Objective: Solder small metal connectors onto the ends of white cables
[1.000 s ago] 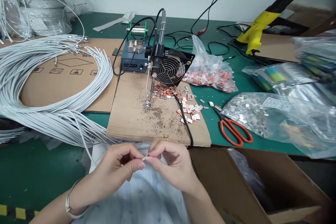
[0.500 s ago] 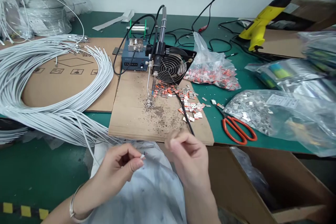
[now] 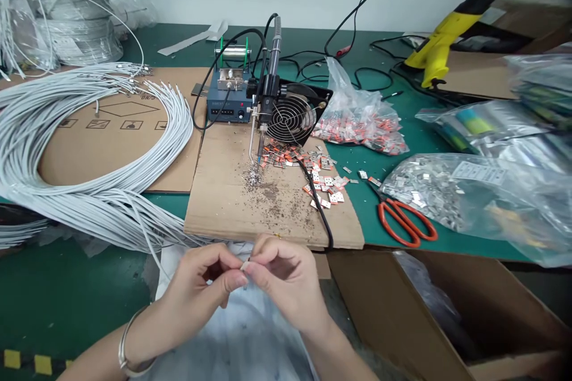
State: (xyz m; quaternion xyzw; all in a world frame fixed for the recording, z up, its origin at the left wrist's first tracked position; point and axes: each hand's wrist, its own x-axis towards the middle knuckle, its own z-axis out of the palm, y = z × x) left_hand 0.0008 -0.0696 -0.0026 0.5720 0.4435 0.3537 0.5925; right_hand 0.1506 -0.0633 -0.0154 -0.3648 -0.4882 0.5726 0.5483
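L hand (image 3: 203,277) + R hand (image 3: 279,280) | fingers pinched shut on wire tip (image 3: 245,264), lower centre, steadying it | cable bundle (image 3: 89,149) left on desk (image 3: 67,286)

Your right hand (image 3: 286,283) is back at the wire end (image 3: 245,264) — half a second ago it was lifted away — fingertips again meeting your left hand (image 3: 203,286).

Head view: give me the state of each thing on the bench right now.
Left hand: pinching the white wire end.
Right hand: fingertips closed on the same wire end.
Scissors: lying flat, blades closed.
Soldering iron: clamped upright, tip down over the cardboard.
Cardboard box: open.
Wire bundle: coiled on the table.
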